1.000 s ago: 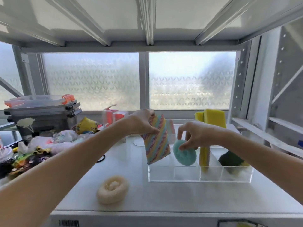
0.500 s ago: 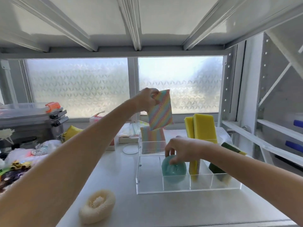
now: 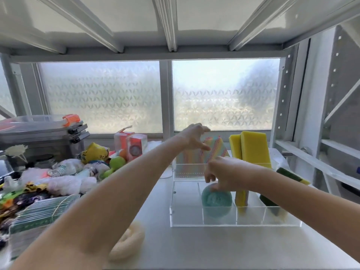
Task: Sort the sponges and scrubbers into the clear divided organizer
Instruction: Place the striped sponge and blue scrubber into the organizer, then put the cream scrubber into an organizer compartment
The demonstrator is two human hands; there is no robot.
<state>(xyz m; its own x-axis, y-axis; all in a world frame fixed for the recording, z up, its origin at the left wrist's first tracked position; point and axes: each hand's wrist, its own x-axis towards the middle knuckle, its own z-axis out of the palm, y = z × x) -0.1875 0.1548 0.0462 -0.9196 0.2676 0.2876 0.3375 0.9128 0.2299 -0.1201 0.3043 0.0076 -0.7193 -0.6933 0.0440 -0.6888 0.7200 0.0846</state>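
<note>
Striped sponge leans upright just beyond the spread, empty left fingers, long axis vertical, while right fingers pinch the teal scrubber below

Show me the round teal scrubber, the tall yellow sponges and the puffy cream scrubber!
teal scrubber (image 3: 216, 200): head view, its front face.
yellow sponges (image 3: 254, 147): head view, front sponge's face.
cream scrubber (image 3: 129, 243): head view, its visible right side.

Left forearm hides cream scrubber partly; striped sponge maybe released.
</note>
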